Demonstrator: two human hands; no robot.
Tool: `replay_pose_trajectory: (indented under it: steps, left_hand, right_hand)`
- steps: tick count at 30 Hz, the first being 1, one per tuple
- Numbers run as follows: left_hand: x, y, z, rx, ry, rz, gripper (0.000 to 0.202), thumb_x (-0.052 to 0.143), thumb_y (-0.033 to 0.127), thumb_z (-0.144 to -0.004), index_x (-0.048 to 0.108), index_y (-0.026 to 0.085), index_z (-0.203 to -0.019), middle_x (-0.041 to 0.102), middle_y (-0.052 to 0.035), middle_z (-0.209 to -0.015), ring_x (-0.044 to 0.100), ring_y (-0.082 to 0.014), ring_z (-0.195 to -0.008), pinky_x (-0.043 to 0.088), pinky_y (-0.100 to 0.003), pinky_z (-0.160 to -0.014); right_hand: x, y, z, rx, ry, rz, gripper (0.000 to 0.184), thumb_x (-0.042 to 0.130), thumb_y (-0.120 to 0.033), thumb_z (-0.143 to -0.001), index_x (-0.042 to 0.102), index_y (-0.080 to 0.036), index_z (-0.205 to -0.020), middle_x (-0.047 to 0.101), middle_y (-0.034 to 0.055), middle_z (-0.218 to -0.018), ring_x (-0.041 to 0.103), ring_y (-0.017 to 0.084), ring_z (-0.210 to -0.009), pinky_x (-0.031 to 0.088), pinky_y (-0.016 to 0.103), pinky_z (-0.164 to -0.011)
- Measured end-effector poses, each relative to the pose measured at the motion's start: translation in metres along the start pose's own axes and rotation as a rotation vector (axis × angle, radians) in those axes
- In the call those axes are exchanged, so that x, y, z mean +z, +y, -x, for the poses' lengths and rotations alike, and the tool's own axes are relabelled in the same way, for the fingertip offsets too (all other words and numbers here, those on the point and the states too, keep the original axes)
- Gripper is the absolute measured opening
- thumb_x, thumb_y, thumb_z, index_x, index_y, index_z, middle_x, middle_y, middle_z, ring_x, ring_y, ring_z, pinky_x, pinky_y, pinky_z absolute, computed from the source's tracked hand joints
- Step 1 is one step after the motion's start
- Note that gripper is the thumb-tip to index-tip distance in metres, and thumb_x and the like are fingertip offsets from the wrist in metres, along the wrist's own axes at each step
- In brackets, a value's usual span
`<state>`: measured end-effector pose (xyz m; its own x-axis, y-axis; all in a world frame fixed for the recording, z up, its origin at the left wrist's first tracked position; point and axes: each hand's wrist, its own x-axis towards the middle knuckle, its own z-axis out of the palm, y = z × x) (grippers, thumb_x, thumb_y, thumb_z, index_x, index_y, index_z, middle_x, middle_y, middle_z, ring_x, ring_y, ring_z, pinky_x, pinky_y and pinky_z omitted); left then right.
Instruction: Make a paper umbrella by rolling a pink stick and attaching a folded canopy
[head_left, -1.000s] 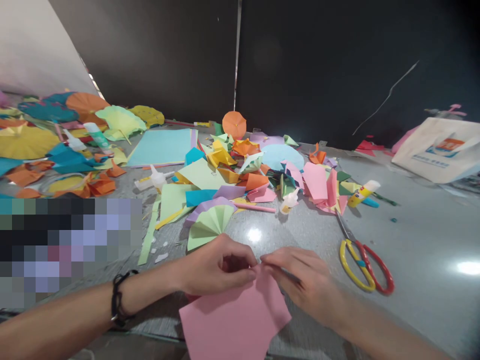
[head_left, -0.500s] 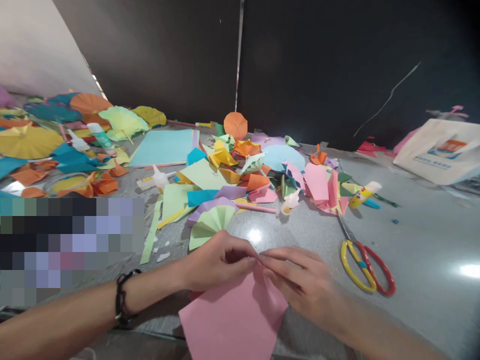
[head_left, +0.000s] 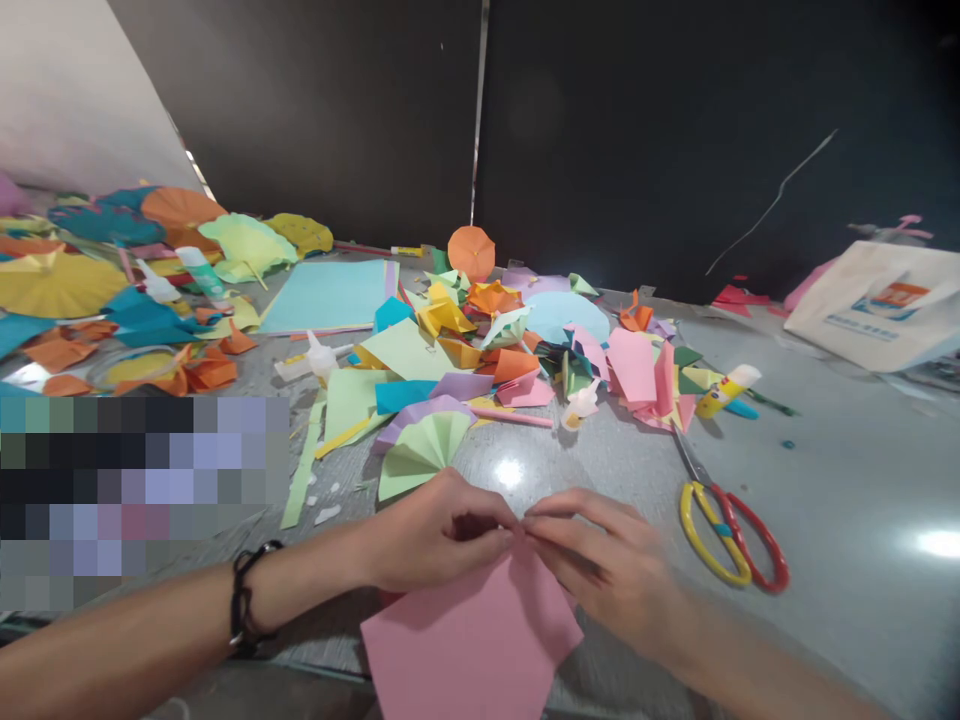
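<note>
A sheet of pink paper [head_left: 469,640] hangs at the table's near edge, its top corner pinched between both my hands. My left hand [head_left: 442,530], with a dark bracelet on the wrist, has thumb and forefinger closed on that corner. Fingertips of my right hand [head_left: 607,555] press the same corner from the other side. The fingers hide the exact tip. Beyond my left hand lies a pleated green paper fan [head_left: 424,450] over a purple one. Scissors [head_left: 731,530] with yellow and red handles rest to the right of my right hand.
Heaped coloured paper pieces [head_left: 450,350] spread across the middle of the grey table. A yellow glue stick [head_left: 727,392] and small glue bottles [head_left: 321,355] lie around them. Blue sheets [head_left: 326,295] are stacked at the back; a white bag [head_left: 881,305] stands far right. The left foreground is pixelated.
The pink paper has shifted slightly right and tilted a little. My right fingertips have moved slightly at the corner, while both hands keep their hold.
</note>
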<state>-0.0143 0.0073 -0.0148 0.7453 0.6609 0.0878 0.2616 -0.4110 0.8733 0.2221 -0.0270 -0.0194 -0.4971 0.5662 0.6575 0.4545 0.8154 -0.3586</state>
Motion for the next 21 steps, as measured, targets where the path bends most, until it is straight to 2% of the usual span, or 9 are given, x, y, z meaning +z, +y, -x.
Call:
replay_pose_trajectory:
  steps: [6,13,21]
  left_hand:
    - [0.0014,0.0024,0.0002,0.066,0.006,-0.058,0.024,0.055,0.02,-0.096,0.077,0.012,-0.091,0.049,0.0054,-0.06,0.038,-0.0067,-0.054,0.03,-0.018,-0.051]
    - [0.0036,-0.0012,0.0025,0.246,0.064,-0.195,0.021,0.053,0.016,-0.097,0.073,0.014,-0.091,0.053,0.0043,-0.058,0.044,-0.0089,-0.054,0.032,-0.022,-0.054]
    - [0.003,0.0014,0.0034,0.265,0.035,-0.188,0.022,0.052,0.015,-0.098,0.074,0.013,-0.098,0.05,0.005,-0.058,0.043,-0.0086,-0.052,0.033,-0.022,-0.054]
  right_hand:
    - [-0.0003,0.0012,-0.0016,0.041,-0.047,-0.074,0.015,0.062,-0.014,-0.102,0.073,-0.02,-0.109,0.076,0.0048,-0.099,0.073,0.016,-0.086,0.062,0.027,-0.075]
    - [0.0015,-0.0018,-0.0028,0.109,-0.044,-0.193,0.01,0.066,-0.015,-0.101,0.073,-0.022,-0.104,0.075,0.0031,-0.092,0.072,0.014,-0.08,0.06,0.026,-0.071]
    - [0.0021,-0.0029,-0.0028,0.163,-0.059,-0.258,0.008,0.07,-0.013,-0.097,0.07,-0.021,-0.097,0.071,0.0018,-0.089,0.069,0.014,-0.079,0.057,0.024,-0.071]
